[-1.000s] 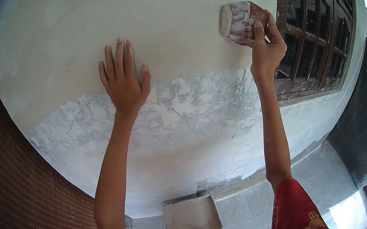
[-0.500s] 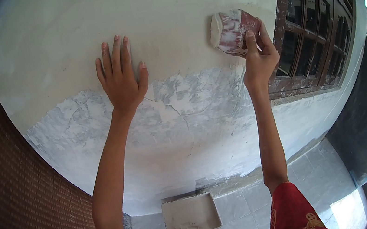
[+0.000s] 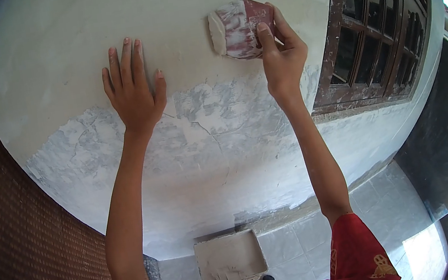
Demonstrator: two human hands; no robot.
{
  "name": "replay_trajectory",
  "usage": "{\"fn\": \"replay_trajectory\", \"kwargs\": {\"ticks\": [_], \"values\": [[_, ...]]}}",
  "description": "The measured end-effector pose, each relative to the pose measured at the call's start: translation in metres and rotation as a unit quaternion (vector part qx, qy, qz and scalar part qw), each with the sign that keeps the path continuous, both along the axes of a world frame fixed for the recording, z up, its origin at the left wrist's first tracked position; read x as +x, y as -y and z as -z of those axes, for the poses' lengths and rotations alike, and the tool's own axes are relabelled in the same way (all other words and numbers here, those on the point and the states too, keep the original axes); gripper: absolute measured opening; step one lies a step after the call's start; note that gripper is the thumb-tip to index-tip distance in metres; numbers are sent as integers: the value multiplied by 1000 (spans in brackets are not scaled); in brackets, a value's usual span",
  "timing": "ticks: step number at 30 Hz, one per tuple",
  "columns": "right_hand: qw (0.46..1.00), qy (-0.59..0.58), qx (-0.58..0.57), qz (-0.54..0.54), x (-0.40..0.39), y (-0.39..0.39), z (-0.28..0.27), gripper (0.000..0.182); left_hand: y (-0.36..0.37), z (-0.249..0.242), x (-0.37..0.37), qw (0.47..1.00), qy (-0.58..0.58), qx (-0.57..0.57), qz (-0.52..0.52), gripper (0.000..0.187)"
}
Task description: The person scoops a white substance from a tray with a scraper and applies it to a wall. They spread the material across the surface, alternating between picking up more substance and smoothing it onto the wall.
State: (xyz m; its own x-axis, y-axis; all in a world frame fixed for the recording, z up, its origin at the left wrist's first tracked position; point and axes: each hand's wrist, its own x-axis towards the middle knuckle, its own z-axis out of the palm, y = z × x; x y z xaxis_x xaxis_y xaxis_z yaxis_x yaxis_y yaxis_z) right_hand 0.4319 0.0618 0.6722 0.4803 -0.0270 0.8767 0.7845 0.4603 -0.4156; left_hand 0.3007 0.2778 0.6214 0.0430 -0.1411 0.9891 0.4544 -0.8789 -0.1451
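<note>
My right hand point(image 3: 284, 51) grips a dark red plastic scraper point(image 3: 245, 28) smeared with white putty, thumb on its near face. A thick cream-coloured ridge of putty lines its left edge, which is up against the wall point(image 3: 177, 9). My left hand point(image 3: 135, 95) lies flat on the wall to the left, fingers spread, holding nothing. Below both hands runs a band of rough whitish-grey filler point(image 3: 167, 142) with a thin crack in it, while the surface above is smoother and cream.
A brown wooden window point(image 3: 369, 33) with glass panes is set in the wall at right. Below, a rectangular tray point(image 3: 201, 264) of greyish putty stands over the grey tiled floor point(image 3: 288, 248). Woven brown matting point(image 3: 24, 225) hangs along the left, and a dark sheet point(image 3: 441, 138) stands at right.
My right hand has slid the scraper leftward and slightly up along the wall. My left hand stays flat on the wall; the whole view has shifted a little.
</note>
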Motion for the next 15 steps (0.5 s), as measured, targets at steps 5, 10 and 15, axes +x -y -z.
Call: {"fn": "replay_trajectory", "kwargs": {"ticks": [5,10,15], "values": [[993,18,14,112,27,3,-12,42,-2,0,0,1000,2,7,-9,57],[992,-42,85,79,41,40,-9,43,1,0,2,1000,5,2,-5,57],[996,13,-65,54,5,10,24,41,-1,1,1,1000,4,8,1,58]]}}
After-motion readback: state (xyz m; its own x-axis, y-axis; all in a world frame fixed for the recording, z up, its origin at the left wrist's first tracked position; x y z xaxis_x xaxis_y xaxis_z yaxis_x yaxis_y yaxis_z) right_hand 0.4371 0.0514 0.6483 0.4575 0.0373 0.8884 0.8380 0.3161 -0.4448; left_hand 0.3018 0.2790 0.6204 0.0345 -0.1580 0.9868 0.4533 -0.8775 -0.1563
